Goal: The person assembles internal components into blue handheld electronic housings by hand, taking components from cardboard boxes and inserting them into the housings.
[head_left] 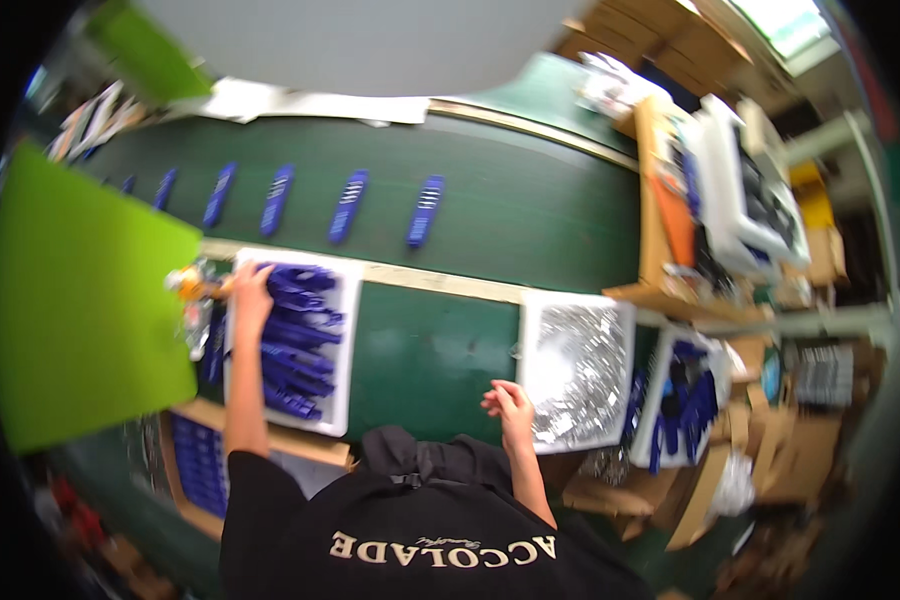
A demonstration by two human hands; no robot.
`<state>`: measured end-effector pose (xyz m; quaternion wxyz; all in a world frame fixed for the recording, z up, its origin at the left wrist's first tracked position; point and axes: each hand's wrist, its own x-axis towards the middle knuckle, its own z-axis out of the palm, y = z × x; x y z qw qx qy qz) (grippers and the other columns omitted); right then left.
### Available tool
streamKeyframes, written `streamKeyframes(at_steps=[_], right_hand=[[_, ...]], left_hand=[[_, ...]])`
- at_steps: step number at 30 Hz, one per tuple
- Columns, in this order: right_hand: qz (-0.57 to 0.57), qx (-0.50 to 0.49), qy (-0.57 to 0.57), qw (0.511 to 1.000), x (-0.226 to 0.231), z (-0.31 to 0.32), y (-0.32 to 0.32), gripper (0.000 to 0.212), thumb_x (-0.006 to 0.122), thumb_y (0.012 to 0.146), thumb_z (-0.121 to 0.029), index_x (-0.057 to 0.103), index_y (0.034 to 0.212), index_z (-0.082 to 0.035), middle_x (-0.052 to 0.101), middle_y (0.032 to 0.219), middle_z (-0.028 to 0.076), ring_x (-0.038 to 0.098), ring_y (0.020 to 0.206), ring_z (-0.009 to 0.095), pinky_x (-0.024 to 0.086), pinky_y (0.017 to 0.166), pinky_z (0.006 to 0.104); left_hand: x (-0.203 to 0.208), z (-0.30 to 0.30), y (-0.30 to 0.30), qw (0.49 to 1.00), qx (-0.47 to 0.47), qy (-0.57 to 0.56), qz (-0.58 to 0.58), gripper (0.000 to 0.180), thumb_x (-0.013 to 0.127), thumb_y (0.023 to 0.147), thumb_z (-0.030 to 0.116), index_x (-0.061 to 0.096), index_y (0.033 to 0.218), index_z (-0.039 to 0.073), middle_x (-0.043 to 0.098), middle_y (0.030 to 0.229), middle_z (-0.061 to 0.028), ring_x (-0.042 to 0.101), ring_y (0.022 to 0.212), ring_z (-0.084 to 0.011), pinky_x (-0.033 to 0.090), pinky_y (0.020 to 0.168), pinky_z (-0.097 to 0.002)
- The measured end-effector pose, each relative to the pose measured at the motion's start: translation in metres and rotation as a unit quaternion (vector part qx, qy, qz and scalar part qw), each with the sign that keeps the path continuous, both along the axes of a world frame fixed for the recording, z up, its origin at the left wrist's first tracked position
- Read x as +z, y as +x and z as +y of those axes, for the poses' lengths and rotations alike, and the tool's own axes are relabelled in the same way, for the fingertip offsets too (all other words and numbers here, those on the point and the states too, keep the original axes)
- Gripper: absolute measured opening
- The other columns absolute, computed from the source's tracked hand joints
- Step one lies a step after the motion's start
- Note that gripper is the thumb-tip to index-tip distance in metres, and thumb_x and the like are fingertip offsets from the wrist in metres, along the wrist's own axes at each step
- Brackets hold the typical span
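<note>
My left hand [253,288] is over the upper left edge of a white tray [339,400] filled with long blue plastic pieces [298,345]. Its fingers look spread apart, though motion smears them, and I make out nothing in them. An orange-yellow item [192,284], too blurred to name, is just left of that hand. My right hand [511,400] hovers beside a second white tray [529,375], which contains many small shiny metal pieces [577,365]. Its fingers are curled together, and whatever they may hold is too small to name.
Beyond the trays, several blue pieces [425,212] lie in a spaced row on a green surface [530,220]. A bright green panel [90,310] stands at left. Another tray of blue parts [685,400], a wooden shelf [652,200] and cardboard boxes [805,430] crowd the right side.
</note>
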<state>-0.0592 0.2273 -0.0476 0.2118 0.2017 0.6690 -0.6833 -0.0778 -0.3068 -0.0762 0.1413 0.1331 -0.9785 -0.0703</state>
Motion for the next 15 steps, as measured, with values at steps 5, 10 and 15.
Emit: streamKeyframes(at_steps=[5,10,15], right_hand=[[0.113,-0.080,0.089,0.986,-0.013,0.034,-0.038,0.017,0.054,0.099,-0.011,0.063,0.107,0.001,0.069,0.083,0.009,0.065,0.068,0.013,0.048,0.058,0.0244],[0.183,-0.140,0.288,0.930,-0.041,0.089,-0.095,0.016,0.064,0.092,-0.016,0.064,0.098,-0.001,0.069,0.082,0.012,0.068,0.072,0.023,0.054,0.067,0.0367],[0.209,-0.075,0.551,0.804,-0.063,0.094,-0.112,0.027,0.075,0.084,-0.025,0.062,0.094,-0.003,0.066,0.083,0.015,0.064,0.086,0.035,0.049,0.080,0.0483]], left_hand=[[0.017,-0.015,0.017,1.000,0.000,0.018,-0.004,0.021,0.062,0.075,-0.004,0.066,0.094,0.002,0.058,0.107,-0.0124,0.054,0.110,-0.0337,0.043,0.096,-0.0446],[0.038,-0.004,0.018,0.998,-0.055,0.001,0.041,0.015,0.060,0.078,-0.008,0.055,0.090,-0.001,0.055,0.103,-0.0164,0.053,0.106,-0.0360,0.042,0.095,-0.0458],[0.055,0.028,0.071,0.970,0.045,0.237,0.040,0.013,0.047,0.092,-0.006,0.052,0.103,-0.002,0.060,0.096,-0.0179,0.061,0.081,-0.0312,0.049,0.074,-0.0405]])
